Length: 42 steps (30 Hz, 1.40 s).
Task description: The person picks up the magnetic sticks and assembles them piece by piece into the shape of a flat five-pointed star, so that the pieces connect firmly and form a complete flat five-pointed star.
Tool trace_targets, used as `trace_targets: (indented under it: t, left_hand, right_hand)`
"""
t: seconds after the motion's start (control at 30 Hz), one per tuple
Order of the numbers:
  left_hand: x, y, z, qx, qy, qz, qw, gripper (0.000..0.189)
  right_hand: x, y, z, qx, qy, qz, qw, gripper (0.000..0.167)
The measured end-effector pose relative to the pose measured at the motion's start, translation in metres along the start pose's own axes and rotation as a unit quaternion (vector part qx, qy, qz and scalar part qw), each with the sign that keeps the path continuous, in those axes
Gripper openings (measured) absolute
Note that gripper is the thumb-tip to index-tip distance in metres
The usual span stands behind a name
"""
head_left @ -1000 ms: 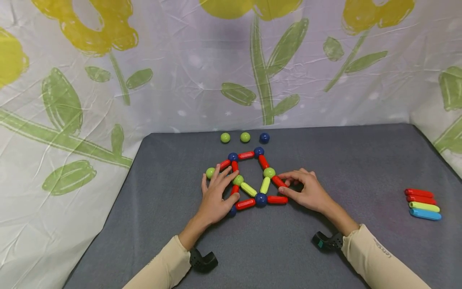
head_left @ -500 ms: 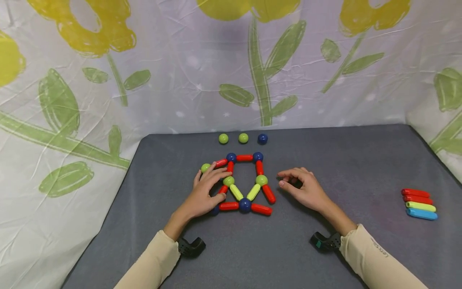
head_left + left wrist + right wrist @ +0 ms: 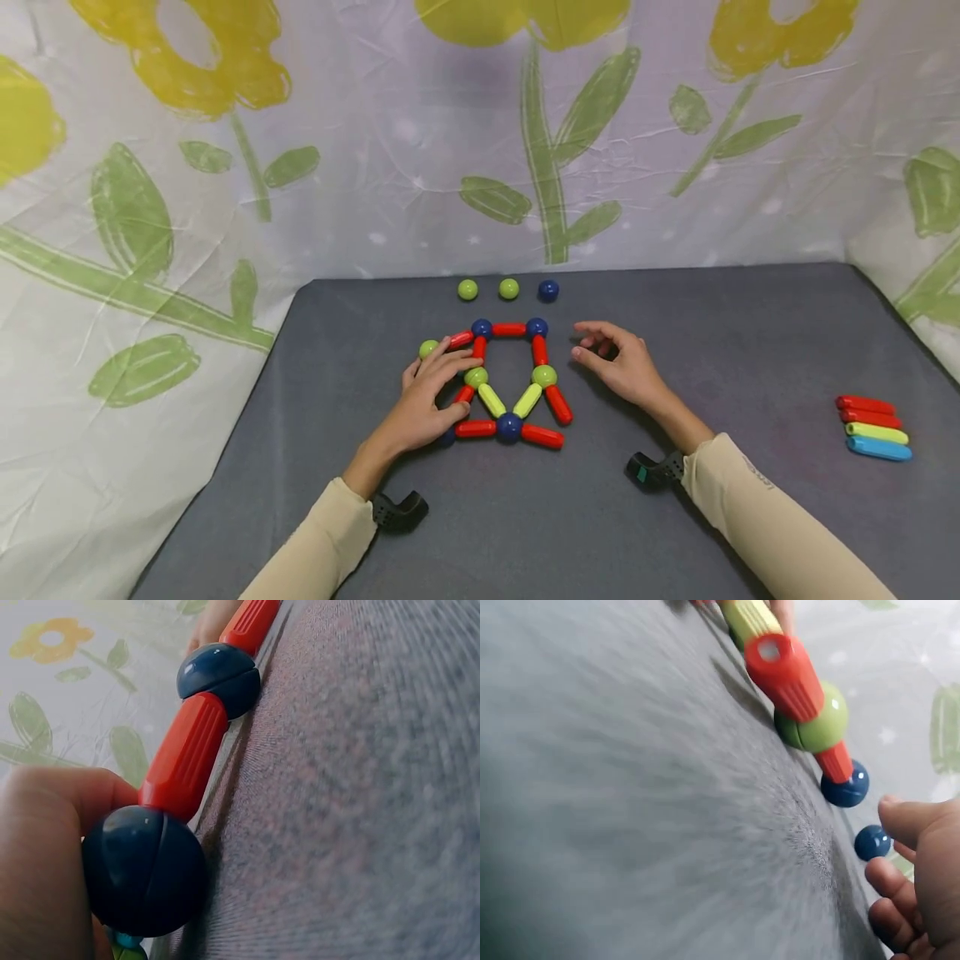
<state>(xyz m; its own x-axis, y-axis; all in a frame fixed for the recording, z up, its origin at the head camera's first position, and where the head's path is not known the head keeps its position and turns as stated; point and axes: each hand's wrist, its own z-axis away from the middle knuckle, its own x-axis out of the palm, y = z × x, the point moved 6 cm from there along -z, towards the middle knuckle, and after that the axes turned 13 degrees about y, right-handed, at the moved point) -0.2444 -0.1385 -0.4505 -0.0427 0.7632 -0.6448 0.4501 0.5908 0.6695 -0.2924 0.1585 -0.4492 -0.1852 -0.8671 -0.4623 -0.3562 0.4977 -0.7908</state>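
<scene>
A flat frame of red and light-green rods joined by blue and green balls lies on the grey table, with a blue ball (image 3: 509,427) at its near side. Over the frame's left part rests my left hand (image 3: 420,408), fingers spread, thumb by a red rod (image 3: 463,393) and fingertips near a green ball (image 3: 476,377). In the left wrist view a blue ball (image 3: 144,870) sits beside that hand. My right hand (image 3: 622,362) hovers right of the frame, loosely curled and holding nothing. Two red rods (image 3: 558,404) (image 3: 543,437) point rightward with free ends apart.
Beyond the frame lie two loose green balls (image 3: 468,290) (image 3: 509,289) and a loose blue ball (image 3: 548,290). At the far right, two red rods (image 3: 866,406), a light-green rod (image 3: 876,433) and a blue rod (image 3: 879,448) lie side by side. A flower-patterned cloth (image 3: 375,167) hangs behind the table.
The frame's near part has shifted left with my left hand, and its right side now stands straighter. My right hand has let go of the red rod there and moved slightly away from me.
</scene>
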Motion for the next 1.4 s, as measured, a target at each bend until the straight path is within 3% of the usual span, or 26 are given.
trace_targets:
  t: [0.23,0.77,0.9,1.1,1.4]
  left_hand:
    - [0.003,-0.001,0.001,0.004,0.008,0.001,1.0000,0.060]
    - [-0.002,0.002,0.003,0.005,0.015,-0.003,0.9999,0.060]
    - [-0.002,0.002,0.002,0.008,0.031,0.002,0.9995,0.060]
    - [-0.004,0.000,0.001,0.000,0.059,0.006,0.9982,0.059]
    - [-0.003,-0.001,0.000,0.000,0.055,0.003,0.9985,0.056]
  right_hand:
    - [0.008,0.007,-0.021,0.034,0.028,0.008,0.9990,0.035]
    - [0.025,0.014,-0.050,0.022,0.083,0.037,0.9956,0.034]
    - [0.026,0.015,-0.058,0.015,0.090,0.046,0.9948,0.034]
    - [0.028,0.014,-0.067,0.010,0.092,0.058,0.9941,0.039]
    - [0.037,0.017,-0.080,0.013,0.058,0.090,0.9942,0.050]
